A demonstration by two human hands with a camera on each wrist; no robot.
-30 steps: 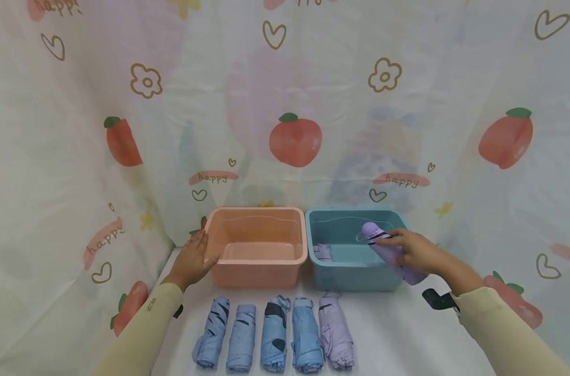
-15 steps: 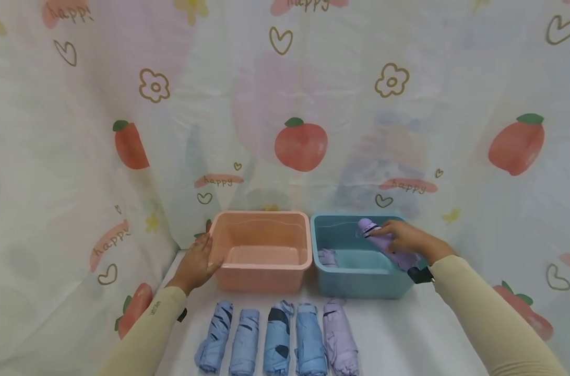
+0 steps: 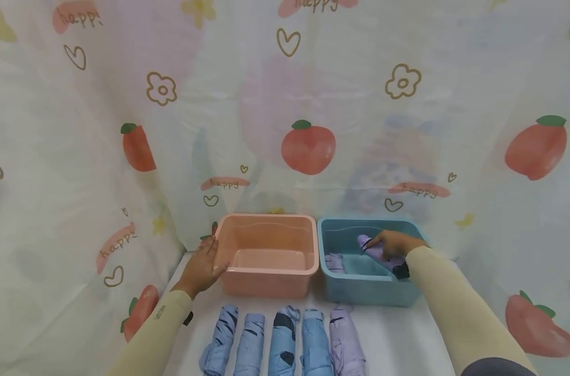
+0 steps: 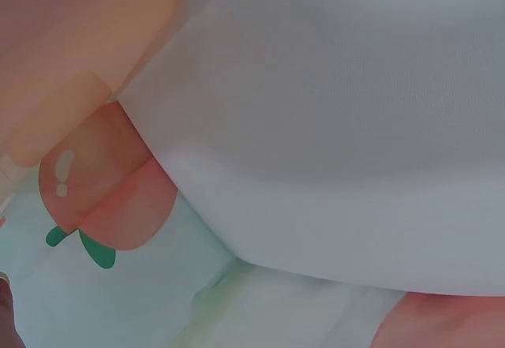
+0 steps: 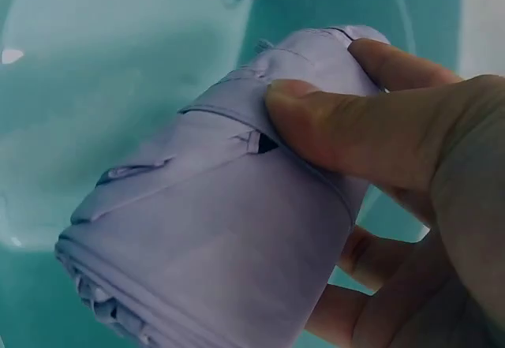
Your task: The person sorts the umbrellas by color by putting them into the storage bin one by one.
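Observation:
My right hand [image 3: 394, 244] grips a folded purple umbrella [image 3: 371, 253] inside the blue basin [image 3: 371, 291]. In the right wrist view the thumb presses on the strap of this umbrella [image 5: 213, 206], and the fingers curl round its far side. The umbrella slants, its rounded handle end toward the back left. Another folded purple umbrella [image 3: 334, 263] lies at the basin's left side. My left hand [image 3: 200, 267] rests at the left rim of the orange basin [image 3: 266, 284], fingers extended along its side; nothing is held in it.
In front of the basins a row of folded umbrellas lies on the white table [image 3: 393, 339]: several blue ones [image 3: 283, 342] and, at the right end, a purple one [image 3: 347, 342]. The basins stand side by side before a printed curtain [image 3: 261, 104].
My right hand has carried the purple umbrella from over the blue basin's right front rim left and down into the basin. The left hand stays at the orange basin; the head view has shifted slightly.

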